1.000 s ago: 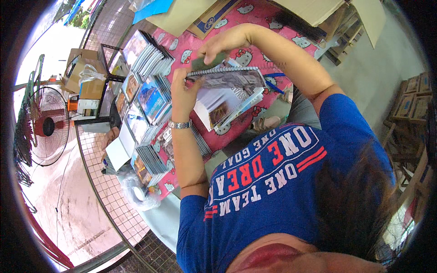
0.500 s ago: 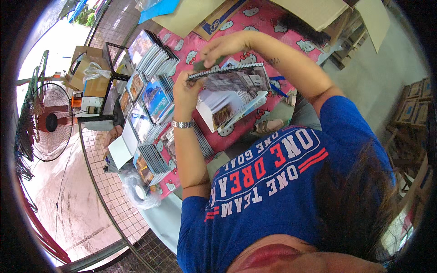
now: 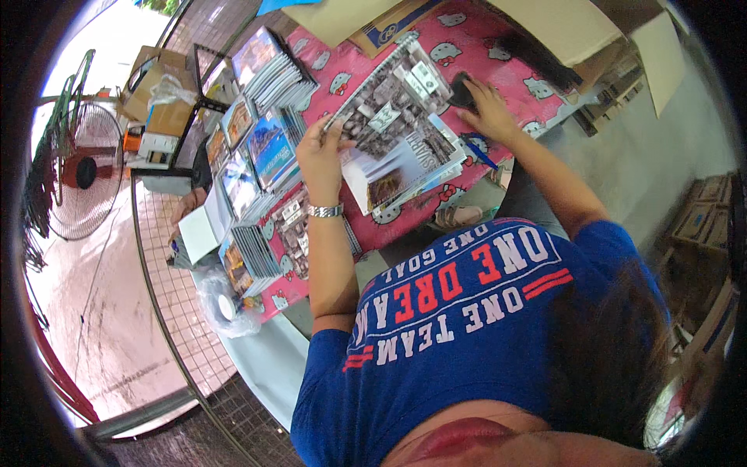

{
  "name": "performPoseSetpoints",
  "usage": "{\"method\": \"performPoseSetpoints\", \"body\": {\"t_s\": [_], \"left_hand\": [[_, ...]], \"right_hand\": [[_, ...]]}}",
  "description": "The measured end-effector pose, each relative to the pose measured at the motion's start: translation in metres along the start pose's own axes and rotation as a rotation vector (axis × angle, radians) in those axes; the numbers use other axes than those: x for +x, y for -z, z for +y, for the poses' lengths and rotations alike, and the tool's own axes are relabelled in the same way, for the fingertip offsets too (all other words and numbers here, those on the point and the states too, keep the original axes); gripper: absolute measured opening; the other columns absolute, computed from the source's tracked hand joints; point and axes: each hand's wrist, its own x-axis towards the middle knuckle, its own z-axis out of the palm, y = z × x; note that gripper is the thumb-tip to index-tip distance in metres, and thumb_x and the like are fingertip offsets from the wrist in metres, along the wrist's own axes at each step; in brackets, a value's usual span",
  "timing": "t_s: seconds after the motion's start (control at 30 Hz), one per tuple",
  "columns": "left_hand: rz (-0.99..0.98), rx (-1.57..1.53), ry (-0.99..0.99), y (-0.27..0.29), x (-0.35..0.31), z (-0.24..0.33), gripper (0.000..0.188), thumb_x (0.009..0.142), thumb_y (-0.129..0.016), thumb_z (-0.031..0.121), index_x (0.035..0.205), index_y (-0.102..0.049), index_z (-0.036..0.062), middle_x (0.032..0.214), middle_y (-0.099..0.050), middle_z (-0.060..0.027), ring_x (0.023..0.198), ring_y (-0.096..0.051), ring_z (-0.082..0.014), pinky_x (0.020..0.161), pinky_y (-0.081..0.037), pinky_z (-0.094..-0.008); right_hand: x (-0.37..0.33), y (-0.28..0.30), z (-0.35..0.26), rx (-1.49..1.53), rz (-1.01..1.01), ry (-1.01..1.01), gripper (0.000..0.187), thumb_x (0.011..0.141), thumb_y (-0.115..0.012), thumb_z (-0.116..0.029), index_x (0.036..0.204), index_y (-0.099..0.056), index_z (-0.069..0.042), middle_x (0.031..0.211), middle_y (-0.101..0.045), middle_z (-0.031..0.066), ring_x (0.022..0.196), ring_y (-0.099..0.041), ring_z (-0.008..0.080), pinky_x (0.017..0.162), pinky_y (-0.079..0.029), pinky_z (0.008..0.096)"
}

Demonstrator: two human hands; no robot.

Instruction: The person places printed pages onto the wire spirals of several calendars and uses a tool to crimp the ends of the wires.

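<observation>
My left hand (image 3: 320,152) grips the left edge of a spiral-bound notebook (image 3: 385,93) with a black-and-white photo cover. The notebook is tilted above other notebooks with pale covers (image 3: 405,167), which lie on the pink patterned tablecloth (image 3: 358,66). Just past the notebook's right edge, the fingers of my right hand (image 3: 490,113) are closed on a small dark pad or cloth (image 3: 462,91); its exact kind does not show. A blue pen-like object (image 3: 480,152) lies below that hand.
Several stacks of notebooks (image 3: 272,152) stand on the left part of the table. Clear plastic wrapping (image 3: 226,303) sits at the near left corner. Cardboard (image 3: 556,31) lies at the far right. Beyond the left edge are a fan (image 3: 85,171) and another person's hand (image 3: 187,210).
The notebook has tipped from nearly edge-on to cover-up. My right hand has moved right, from the spiral edge to beyond the cover, carrying the dark pad. My left hand keeps its hold.
</observation>
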Motion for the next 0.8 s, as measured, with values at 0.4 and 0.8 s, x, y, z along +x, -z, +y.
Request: {"method": "performPoseSetpoints", "body": {"t_s": [0.4, 0.8], "left_hand": [[0.157, -0.047, -0.148, -0.022, -0.013, -0.018, 0.022, 0.093, -0.062, 0.014, 0.107, -0.062, -0.0022, 0.08, -0.058, -0.005, 0.063, -0.06, -0.0118, 0.047, -0.054, -0.0264], [0.204, 0.162, -0.26, -0.018, -0.026, -0.02, 0.012, 0.09, -0.059, 0.006, 0.093, -0.064, -0.005, 0.078, -0.064, -0.0042, 0.064, -0.057, -0.0096, 0.059, -0.048, -0.0265]], "right_hand": [[-0.016, 0.088, -0.113, 0.348, 0.15, 0.12, 0.049, 0.079, -0.071, -0.019, 0.125, -0.057, -0.006, 0.116, -0.059, 0.0186, 0.111, -0.053, 0.0361, 0.098, -0.042, 0.044], [0.018, 0.097, -0.208, 0.29, 0.044, 0.417, 0.052, 0.075, -0.072, -0.023, 0.122, -0.06, -0.007, 0.113, -0.06, 0.0129, 0.102, -0.056, 0.0311, 0.089, -0.044, 0.0423]]}}
